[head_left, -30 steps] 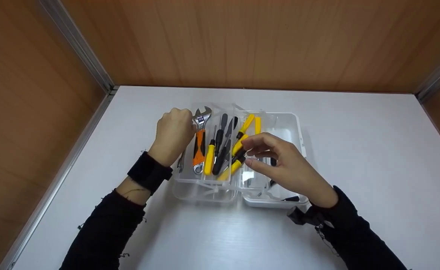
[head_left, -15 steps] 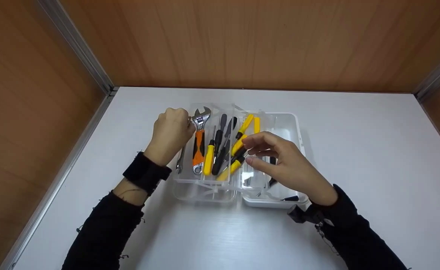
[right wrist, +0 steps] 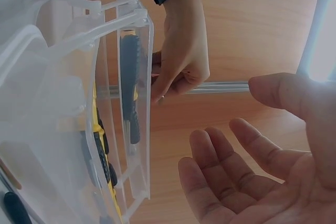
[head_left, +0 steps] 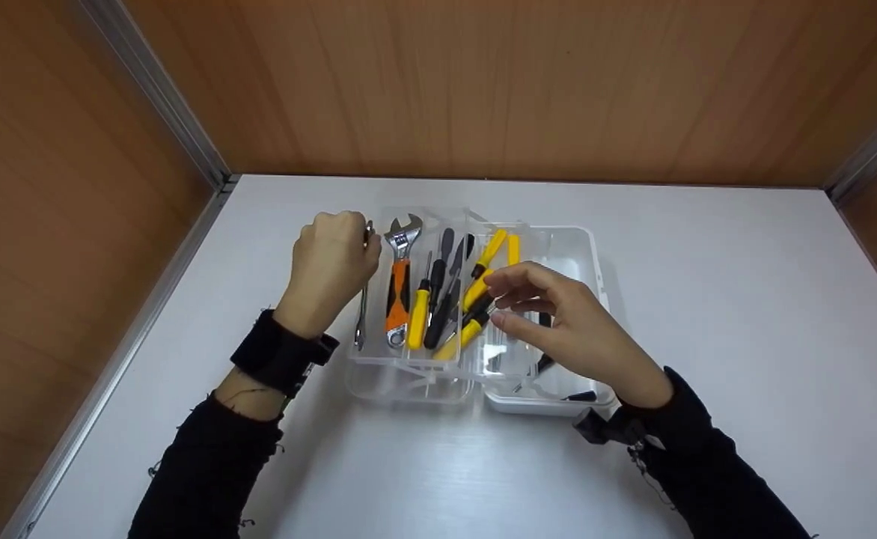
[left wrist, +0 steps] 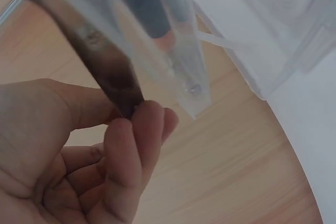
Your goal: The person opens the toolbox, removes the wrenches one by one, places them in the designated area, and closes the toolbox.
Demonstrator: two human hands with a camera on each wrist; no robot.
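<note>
Nearest the viewer, two black sleeves come in over the white desk (head_left: 423, 471). The right hand (head_left: 569, 329) hovers above the clear plastic toolbox (head_left: 592, 262), its fingers (right wrist: 220, 166) loosely spread and holding nothing, just over the yellow-handled screwdrivers (head_left: 476, 299) in the lift-out tray (head_left: 408, 361).

To the left, the left hand (head_left: 330, 262) pinches the far end of a slim metal wrench (head_left: 362, 318) between thumb and curled fingers (left wrist: 139, 145); the left wrist view shows that dark metal end caught at the fingertips, pressed near the tray's clear wall. The wrench lies at the tray's left edge, beside the orange-handled adjustable spanner (head_left: 399, 288). Whether its near end rests inside the tray or just over the rim cannot be told.

Its long axis runs nearly front to back, the held end pointing away toward the brown back wall (head_left: 483, 82) and the free end pointing toward the person, tilted slightly down.

What could go wrong, as a judgement: the grip is a light pinch at one extreme end, so the long free length can swing or slip out and drop back among the tools. The free end could also catch on the tray wall or nudge the spanner, and a snag could tip the light tray, which sits raised on its hinged arms. The idle right hand does not steady the box.
</note>
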